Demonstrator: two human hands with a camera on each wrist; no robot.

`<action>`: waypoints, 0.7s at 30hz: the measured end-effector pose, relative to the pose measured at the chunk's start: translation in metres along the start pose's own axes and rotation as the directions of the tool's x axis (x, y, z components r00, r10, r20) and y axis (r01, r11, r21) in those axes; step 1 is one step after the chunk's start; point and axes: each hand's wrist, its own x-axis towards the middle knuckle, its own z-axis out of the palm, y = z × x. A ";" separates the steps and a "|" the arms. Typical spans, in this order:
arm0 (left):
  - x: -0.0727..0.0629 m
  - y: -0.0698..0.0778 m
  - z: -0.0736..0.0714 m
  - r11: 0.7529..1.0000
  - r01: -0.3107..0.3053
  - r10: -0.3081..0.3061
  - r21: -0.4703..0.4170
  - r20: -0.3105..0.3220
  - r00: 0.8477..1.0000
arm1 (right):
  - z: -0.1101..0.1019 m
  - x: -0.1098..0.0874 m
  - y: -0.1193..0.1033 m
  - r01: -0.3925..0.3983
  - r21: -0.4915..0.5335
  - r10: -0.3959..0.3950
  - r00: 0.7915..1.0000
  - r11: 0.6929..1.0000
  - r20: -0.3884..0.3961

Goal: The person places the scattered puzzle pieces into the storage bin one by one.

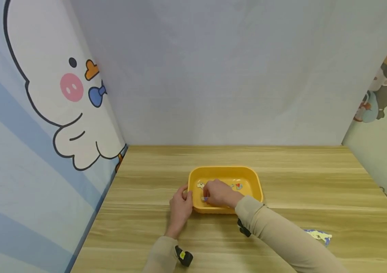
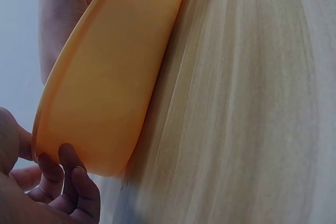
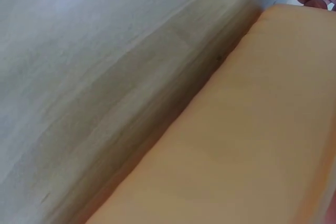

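A yellow plastic tray [image 1: 225,167] with rounded corners stands on the table. My left hand [image 1: 181,206] holds its left end, thumb at the rim and fingers against the outer wall, as the left wrist view also shows with the tray's side [image 2: 110,77]. Over the tray's rim reaches my right hand [image 1: 219,192], fingers bent down inside, pinching a small pale-and-violet flat piece [image 1: 205,199] near the tray floor. Small flat printed pieces lie around it: a whitish one [image 1: 200,185] and a red-and-grey one [image 1: 239,186]. The right wrist view mostly shows the tray's outer wall [image 3: 231,124].
On the wood-grain table [image 1: 139,182], a crumpled blue-and-cream printed piece [image 1: 320,236] lies to the right, beside my right forearm. A plain grey backdrop [image 1: 227,76] rises behind the table, with printed cloth walls on both sides.
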 end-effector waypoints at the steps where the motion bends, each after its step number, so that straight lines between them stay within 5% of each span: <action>1: 0.000 0.000 0.000 1.000 0.003 -0.003 -0.001 -0.001 1.000 | 0.000 0.000 -0.001 -0.002 -0.002 0.002 1.000 1.000 0.001; 21: 0.001 -0.001 -0.001 1.000 0.003 -0.003 0.010 0.016 1.000 | 0.000 -0.002 -0.002 0.012 -0.057 -0.013 1.000 0.998 -0.017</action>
